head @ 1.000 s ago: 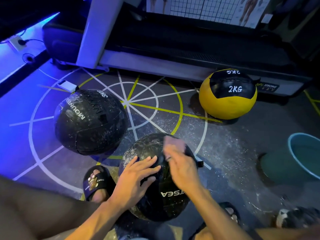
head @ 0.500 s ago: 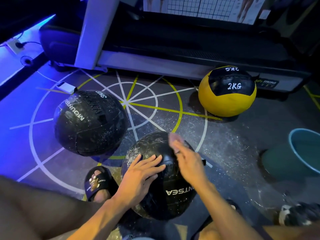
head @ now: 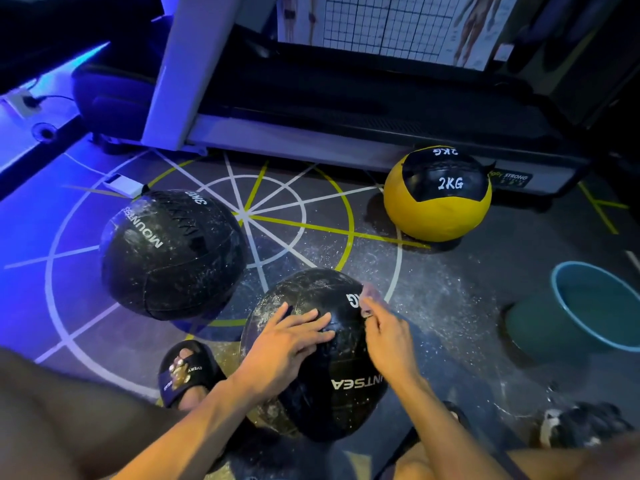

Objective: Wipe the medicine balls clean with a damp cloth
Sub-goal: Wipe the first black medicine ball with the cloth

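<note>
Now the right hand (head: 388, 337), pinching the cloth (head: 370, 295), has swept from the top of the near ball (head: 322, 358) toward its two o'clock edge while the left hand (head: 287, 337) stays flat on top, so that side is likely getting wiped.

Cloth (head: 370, 295) mostly hidden behind right hand (head: 388, 337), motion-blurred; grip unclear. Near ball (head: 332, 386) lettering partly covered by both wrists. Basin (head: 588, 327) cut by right edge. Dark item (head: 585, 426) bottom right: unidentifiable.
</note>
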`<state>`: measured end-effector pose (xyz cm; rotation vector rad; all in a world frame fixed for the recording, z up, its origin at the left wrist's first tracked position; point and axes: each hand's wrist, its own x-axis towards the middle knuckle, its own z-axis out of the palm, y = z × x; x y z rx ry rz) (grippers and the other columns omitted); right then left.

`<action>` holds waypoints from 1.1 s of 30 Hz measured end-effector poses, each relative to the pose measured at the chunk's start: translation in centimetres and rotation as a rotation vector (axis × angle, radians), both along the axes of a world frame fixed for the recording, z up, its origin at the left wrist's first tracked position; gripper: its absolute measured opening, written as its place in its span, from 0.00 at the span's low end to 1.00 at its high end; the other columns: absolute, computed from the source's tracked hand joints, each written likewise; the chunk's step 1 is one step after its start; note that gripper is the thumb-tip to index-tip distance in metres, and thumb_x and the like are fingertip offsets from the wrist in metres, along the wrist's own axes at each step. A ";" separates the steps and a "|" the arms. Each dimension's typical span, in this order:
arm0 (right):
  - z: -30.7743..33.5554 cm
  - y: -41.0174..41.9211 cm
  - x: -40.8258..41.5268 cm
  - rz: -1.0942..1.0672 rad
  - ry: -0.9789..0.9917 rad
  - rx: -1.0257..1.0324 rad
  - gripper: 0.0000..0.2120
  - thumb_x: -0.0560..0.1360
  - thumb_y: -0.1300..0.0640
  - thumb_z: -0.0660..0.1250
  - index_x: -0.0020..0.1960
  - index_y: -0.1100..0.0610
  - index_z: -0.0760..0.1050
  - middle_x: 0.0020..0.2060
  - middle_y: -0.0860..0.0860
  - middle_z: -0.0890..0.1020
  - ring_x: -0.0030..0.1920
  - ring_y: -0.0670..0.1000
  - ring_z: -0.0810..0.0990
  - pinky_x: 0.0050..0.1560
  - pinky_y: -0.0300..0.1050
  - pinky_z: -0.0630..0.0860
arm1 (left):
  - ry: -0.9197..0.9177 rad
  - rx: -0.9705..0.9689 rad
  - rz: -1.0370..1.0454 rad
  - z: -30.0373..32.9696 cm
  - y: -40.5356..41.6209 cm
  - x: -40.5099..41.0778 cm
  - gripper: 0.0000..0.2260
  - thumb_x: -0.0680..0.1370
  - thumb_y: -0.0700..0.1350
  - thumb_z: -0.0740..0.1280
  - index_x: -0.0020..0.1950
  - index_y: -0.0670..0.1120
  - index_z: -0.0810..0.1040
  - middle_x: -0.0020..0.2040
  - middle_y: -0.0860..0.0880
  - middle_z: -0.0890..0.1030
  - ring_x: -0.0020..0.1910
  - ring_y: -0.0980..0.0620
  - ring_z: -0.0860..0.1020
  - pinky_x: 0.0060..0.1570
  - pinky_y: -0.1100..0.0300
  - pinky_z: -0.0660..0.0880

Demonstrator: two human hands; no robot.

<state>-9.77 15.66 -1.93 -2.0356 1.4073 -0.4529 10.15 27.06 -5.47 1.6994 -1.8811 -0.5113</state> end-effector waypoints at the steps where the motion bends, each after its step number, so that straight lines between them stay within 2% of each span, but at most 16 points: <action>1: 0.2 0.6 0.4 0.024 0.025 -0.015 0.19 0.85 0.56 0.58 0.74 0.49 0.74 0.71 0.49 0.77 0.63 0.51 0.82 0.65 0.43 0.74 | -0.001 -0.007 -0.009 -0.2 0.2 -0.3 0.18 0.83 0.46 0.64 0.72 0.61 0.77 0.75 0.69 0.67 0.79 0.66 0.58 0.80 0.53 0.44; 4: 0.3 2.9 1.0 0.240 0.023 -0.061 0.23 0.82 0.48 0.54 0.72 0.50 0.76 0.71 0.49 0.77 0.70 0.47 0.76 0.72 0.43 0.70 | -0.016 -0.015 -0.011 -0.7 0.7 -0.4 0.19 0.83 0.46 0.63 0.72 0.62 0.76 0.75 0.73 0.64 0.79 0.67 0.56 0.80 0.54 0.43; 5: 0.3 2.4 0.8 0.246 0.034 -0.073 0.25 0.81 0.46 0.52 0.72 0.48 0.76 0.70 0.49 0.78 0.68 0.47 0.77 0.69 0.41 0.72 | -0.016 -0.018 -0.009 -0.7 0.8 -0.2 0.19 0.83 0.46 0.64 0.72 0.62 0.76 0.74 0.75 0.63 0.79 0.67 0.56 0.80 0.55 0.42; 7: 0.4 0.4 0.2 0.133 0.073 -0.065 0.20 0.83 0.49 0.55 0.71 0.47 0.77 0.68 0.48 0.80 0.61 0.49 0.82 0.60 0.40 0.75 | -0.017 -0.016 -0.005 -0.5 0.8 0.0 0.19 0.83 0.46 0.64 0.72 0.62 0.76 0.74 0.74 0.64 0.79 0.67 0.57 0.80 0.57 0.41; 10: 0.5 1.0 0.3 0.099 0.093 -0.082 0.18 0.85 0.52 0.58 0.72 0.49 0.77 0.68 0.51 0.79 0.58 0.52 0.84 0.57 0.38 0.76 | 0.004 -0.026 0.002 -0.6 0.6 -0.4 0.19 0.83 0.45 0.64 0.71 0.61 0.77 0.73 0.74 0.64 0.78 0.68 0.57 0.80 0.59 0.39; 13: -0.3 3.5 0.6 0.261 0.060 -0.113 0.23 0.82 0.48 0.53 0.72 0.48 0.76 0.69 0.49 0.79 0.67 0.48 0.79 0.68 0.46 0.75 | 0.014 -0.020 0.021 -1.0 0.6 -0.4 0.19 0.83 0.45 0.64 0.72 0.60 0.76 0.73 0.77 0.62 0.78 0.69 0.55 0.79 0.60 0.38; 16: 0.2 0.0 0.0 0.094 0.140 -0.049 0.19 0.85 0.50 0.56 0.73 0.46 0.74 0.61 0.53 0.84 0.51 0.50 0.83 0.52 0.46 0.79 | 0.019 -0.028 0.005 -0.8 0.2 -0.6 0.19 0.83 0.44 0.66 0.71 0.60 0.77 0.74 0.72 0.66 0.78 0.69 0.56 0.80 0.59 0.39; 17: 0.4 -0.6 0.1 0.059 0.183 -0.034 0.18 0.86 0.52 0.56 0.72 0.47 0.75 0.60 0.53 0.84 0.50 0.50 0.84 0.51 0.46 0.78 | 0.015 -0.025 0.002 -0.7 0.2 -0.8 0.19 0.83 0.44 0.66 0.71 0.60 0.77 0.74 0.71 0.67 0.78 0.69 0.56 0.80 0.59 0.39; 20: 1.4 1.6 0.9 0.177 0.180 -0.101 0.17 0.85 0.53 0.57 0.69 0.50 0.78 0.66 0.51 0.81 0.58 0.51 0.84 0.58 0.39 0.75 | 0.023 -0.034 0.012 -0.8 0.3 -1.2 0.18 0.83 0.45 0.65 0.71 0.60 0.78 0.74 0.70 0.67 0.78 0.70 0.55 0.80 0.58 0.39; 22: 1.3 2.6 0.5 0.272 0.131 -0.063 0.21 0.82 0.49 0.55 0.71 0.47 0.77 0.69 0.50 0.78 0.66 0.48 0.80 0.67 0.42 0.73 | 0.018 -0.032 0.026 -0.8 0.3 -1.3 0.18 0.83 0.45 0.65 0.71 0.60 0.77 0.75 0.70 0.66 0.78 0.70 0.55 0.79 0.59 0.38; 24: 1.0 0.6 -0.2 0.205 0.175 -0.019 0.20 0.83 0.48 0.54 0.71 0.44 0.76 0.64 0.50 0.83 0.59 0.50 0.83 0.61 0.48 0.78 | 0.013 -0.041 0.017 -0.8 0.1 -1.5 0.18 0.83 0.44 0.66 0.71 0.59 0.78 0.75 0.69 0.68 0.78 0.68 0.56 0.80 0.58 0.38; 26: 1.0 -0.8 -0.2 0.132 0.244 0.000 0.19 0.85 0.52 0.56 0.74 0.45 0.73 0.67 0.51 0.80 0.53 0.55 0.84 0.55 0.51 0.80 | 0.000 -0.036 0.005 -0.5 -0.4 -1.6 0.18 0.83 0.44 0.66 0.72 0.59 0.78 0.75 0.67 0.69 0.79 0.66 0.58 0.80 0.56 0.39; 28: 1.2 -0.2 -0.2 0.134 0.234 0.016 0.21 0.85 0.55 0.56 0.77 0.48 0.69 0.74 0.48 0.74 0.61 0.55 0.82 0.61 0.50 0.77 | -0.043 -0.038 -0.017 -0.1 -0.7 -1.8 0.18 0.84 0.45 0.65 0.72 0.60 0.77 0.75 0.66 0.69 0.79 0.64 0.58 0.81 0.54 0.40; 30: 1.0 0.5 -0.7 0.097 0.162 0.041 0.21 0.85 0.56 0.58 0.77 0.48 0.69 0.72 0.48 0.76 0.64 0.54 0.80 0.64 0.48 0.75 | -0.127 -0.061 -0.006 0.0 -0.9 -1.9 0.19 0.84 0.46 0.64 0.73 0.60 0.76 0.76 0.65 0.69 0.80 0.62 0.58 0.81 0.51 0.42; 31: 0.8 0.8 -1.1 0.068 0.126 0.032 0.20 0.85 0.56 0.59 0.76 0.48 0.71 0.71 0.48 0.77 0.63 0.53 0.81 0.62 0.47 0.76 | -0.175 -0.088 0.017 -0.1 -0.9 -2.1 0.19 0.84 0.46 0.65 0.73 0.61 0.76 0.76 0.64 0.69 0.80 0.60 0.60 0.80 0.50 0.45; 33: 0.5 0.9 -1.6 0.041 0.100 0.019 0.21 0.84 0.57 0.59 0.75 0.45 0.71 0.70 0.44 0.78 0.51 0.50 0.84 0.49 0.43 0.77 | -0.231 -0.161 0.110 -0.4 -0.9 -2.4 0.19 0.82 0.46 0.65 0.71 0.60 0.77 0.76 0.60 0.71 0.78 0.55 0.66 0.78 0.48 0.53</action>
